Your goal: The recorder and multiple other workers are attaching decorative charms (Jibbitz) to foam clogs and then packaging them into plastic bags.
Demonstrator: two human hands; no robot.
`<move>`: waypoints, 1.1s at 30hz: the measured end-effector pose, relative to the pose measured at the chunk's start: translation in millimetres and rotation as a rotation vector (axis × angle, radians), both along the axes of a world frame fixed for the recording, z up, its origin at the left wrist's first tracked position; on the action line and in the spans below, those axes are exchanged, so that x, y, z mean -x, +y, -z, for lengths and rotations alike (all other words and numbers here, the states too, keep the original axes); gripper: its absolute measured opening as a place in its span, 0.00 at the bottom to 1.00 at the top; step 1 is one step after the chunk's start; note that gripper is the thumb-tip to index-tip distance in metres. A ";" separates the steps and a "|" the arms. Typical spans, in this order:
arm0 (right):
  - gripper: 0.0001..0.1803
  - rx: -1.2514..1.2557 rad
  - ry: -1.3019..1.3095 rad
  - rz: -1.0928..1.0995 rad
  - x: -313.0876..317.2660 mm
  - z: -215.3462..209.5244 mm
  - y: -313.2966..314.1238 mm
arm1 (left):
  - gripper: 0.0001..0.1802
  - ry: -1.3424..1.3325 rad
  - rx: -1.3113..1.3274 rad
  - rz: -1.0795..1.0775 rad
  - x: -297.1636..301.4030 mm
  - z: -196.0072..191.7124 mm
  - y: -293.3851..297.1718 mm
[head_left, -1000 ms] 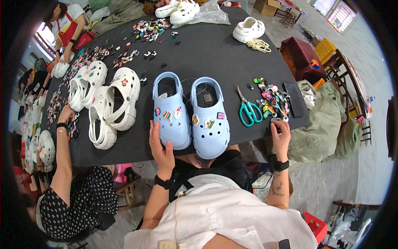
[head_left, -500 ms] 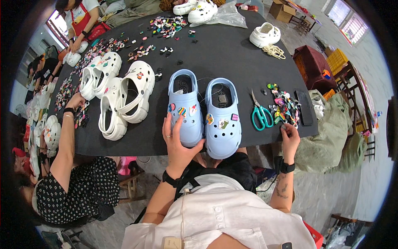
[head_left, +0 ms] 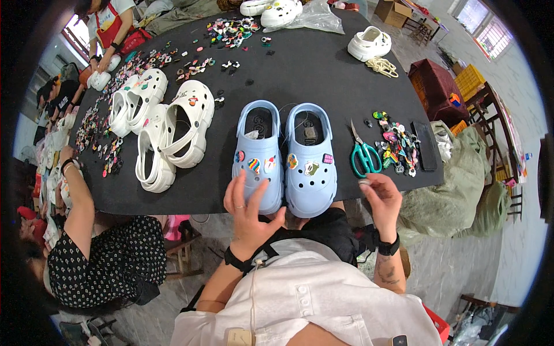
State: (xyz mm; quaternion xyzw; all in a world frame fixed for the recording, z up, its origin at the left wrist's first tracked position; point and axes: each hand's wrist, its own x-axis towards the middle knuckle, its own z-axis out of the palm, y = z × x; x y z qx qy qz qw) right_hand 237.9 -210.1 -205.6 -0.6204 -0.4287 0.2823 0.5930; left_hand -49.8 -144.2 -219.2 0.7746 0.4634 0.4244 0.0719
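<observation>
Two light-blue clogs stand side by side at the near table edge, toes toward me. My left hand (head_left: 248, 216) grips the toe of the left blue clog (head_left: 271, 190), fingers spread over its top and thumb at its inner side. Several charms, a rainbow heart (head_left: 254, 165) among them, sit in that clog's holes. Beside it, the right blue clog (head_left: 313, 193) also bears several charms. My right hand (head_left: 382, 199) pinches a small pale charm (head_left: 365, 181), mostly hidden by the fingertips, just below the teal-handled scissors (head_left: 366, 155). A pile of colourful charms (head_left: 398, 144) lies beyond that hand.
A dark phone (head_left: 424, 147) lies right of the pile. White clogs (head_left: 189, 121) stand to the left, among scattered charms. At the left, a co-worker's arm (head_left: 81, 193) reaches over the table; another person (head_left: 109, 34) handles white clogs at the far left.
My right hand has moved left from the charm pile's near edge, with a small charm between its fingers. The left blue clog has shifted slightly toward me under my left hand.
</observation>
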 end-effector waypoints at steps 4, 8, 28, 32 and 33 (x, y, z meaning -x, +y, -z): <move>0.10 0.015 0.111 -0.205 32.6 -12.2 8.4 | 0.33 0.154 -0.088 0.205 -5.9 -5.2 -3.4; 0.08 0.019 0.008 -0.303 50.0 -18.0 20.1 | 0.29 0.206 -0.088 0.248 -13.2 -2.2 -5.8; 0.52 0.053 -0.292 -0.192 54.0 -1.5 52.7 | 0.35 0.232 -0.142 0.199 -14.9 16.6 -8.6; 0.59 0.145 0.061 -0.271 51.7 1.1 59.3 | 0.35 0.226 -0.132 0.199 -16.1 18.0 -8.2; 0.59 0.176 0.207 -0.327 51.1 -2.2 61.7 | 0.34 0.226 -0.131 0.192 -16.4 17.6 -8.4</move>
